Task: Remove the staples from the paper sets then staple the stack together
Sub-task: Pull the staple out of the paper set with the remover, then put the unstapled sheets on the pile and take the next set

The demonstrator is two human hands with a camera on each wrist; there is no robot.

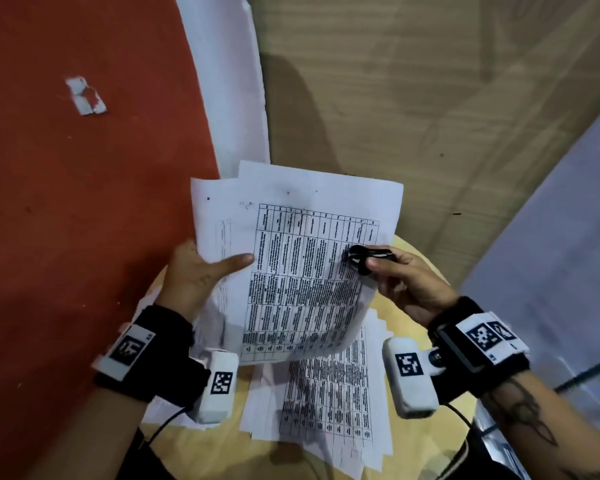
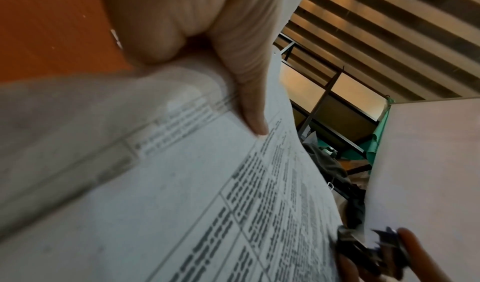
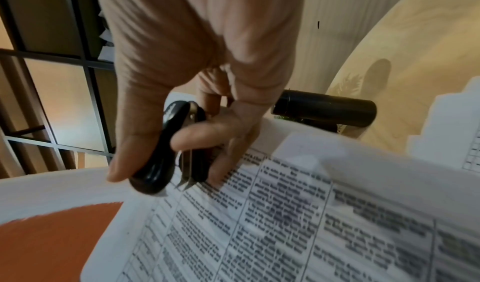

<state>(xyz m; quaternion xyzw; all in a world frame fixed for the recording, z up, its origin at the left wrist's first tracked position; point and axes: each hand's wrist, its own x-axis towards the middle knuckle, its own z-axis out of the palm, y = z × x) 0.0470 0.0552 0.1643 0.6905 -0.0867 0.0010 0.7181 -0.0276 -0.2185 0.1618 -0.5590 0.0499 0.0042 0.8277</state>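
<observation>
Left hand (image 1: 194,271) pinches the paper set (image 1: 302,265) at nine o'clock; right hand (image 1: 400,282) fingers clench the staple remover (image 1: 366,258) at three. A slip could tear the sheet.

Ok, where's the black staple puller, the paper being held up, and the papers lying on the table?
staple remover (image 3: 155,163), right wrist view, black handle.
held paper set (image 1: 302,271), head view, printed table.
papers on the table (image 1: 329,403), head view, top sheet.

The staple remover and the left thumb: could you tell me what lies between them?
Only the held paper set's printed table, seen in the head view.
</observation>
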